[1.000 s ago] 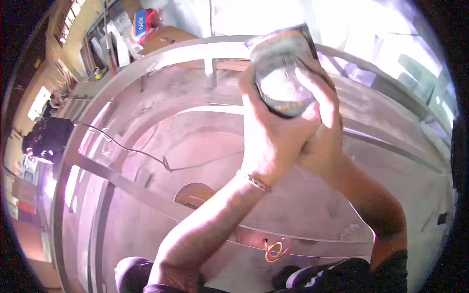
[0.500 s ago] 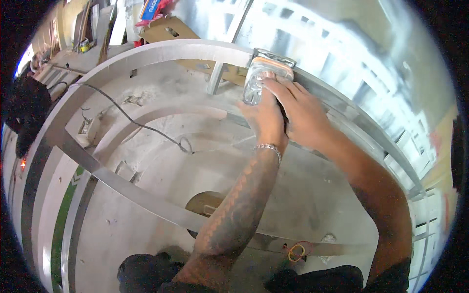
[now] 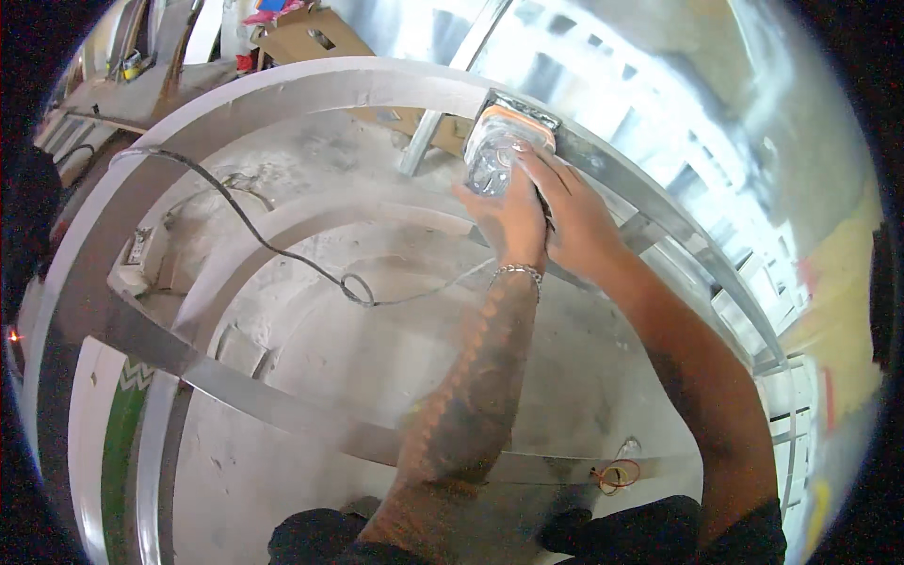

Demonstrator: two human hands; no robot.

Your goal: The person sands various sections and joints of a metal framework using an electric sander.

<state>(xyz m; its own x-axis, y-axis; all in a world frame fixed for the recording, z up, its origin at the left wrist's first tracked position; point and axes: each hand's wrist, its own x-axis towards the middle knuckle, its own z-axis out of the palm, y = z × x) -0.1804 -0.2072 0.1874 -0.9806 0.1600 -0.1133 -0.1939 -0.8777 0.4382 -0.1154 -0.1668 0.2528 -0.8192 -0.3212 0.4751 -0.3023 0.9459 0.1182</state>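
Note:
A dusty electric sander (image 3: pixel 492 162) with an orange band near its pad rests against the curved frame (image 3: pixel 377 87), at the far side. My left hand (image 3: pixel 511 218) grips its body from the near side, a chain bracelet on the wrist. Beside it my right hand (image 3: pixel 576 212) is wrapped round the sander too, fingers over its right flank. The palms and the part of the tool beneath them are hidden. A dark power cord (image 3: pixel 235 215) with a small loop runs from the frame's left side toward the sander.
A lower curved rail (image 3: pixel 282 405) crosses in front of my forearms. Thin coloured wires (image 3: pixel 617 476) lie at the near right. Beyond the frame lies a cardboard piece (image 3: pixel 315 38). A power strip (image 3: pixel 138 250) sits at the left, near a green-marked panel (image 3: pixel 121 424).
The view has shifted, so the frame's left side and the cord sit differently in the picture. Both hands stay on the sander, at nearly the same spot on the frame.

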